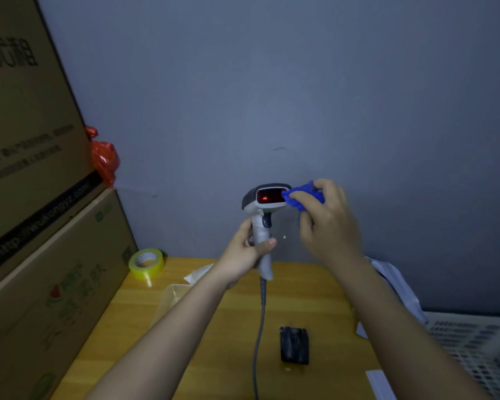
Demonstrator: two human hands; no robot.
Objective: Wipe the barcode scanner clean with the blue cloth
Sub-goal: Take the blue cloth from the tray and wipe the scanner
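Scanner: grey-and-white pistol-shaped barcode scanner (264, 209) standing upright in mid-air above the yellow wooden table (220, 327); red window glowing
Left hand (247, 252): wrapping closed around its handle
Right hand (326, 220): pinching crumpled blue cloth (296, 199) against the window's edge
Writing: brown cardboard boxes (32, 157) showing "http://...ukongyz.com"; rest blurred

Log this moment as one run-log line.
left hand: grips barcode scanner handle | right hand: presses blue cloth at window edge
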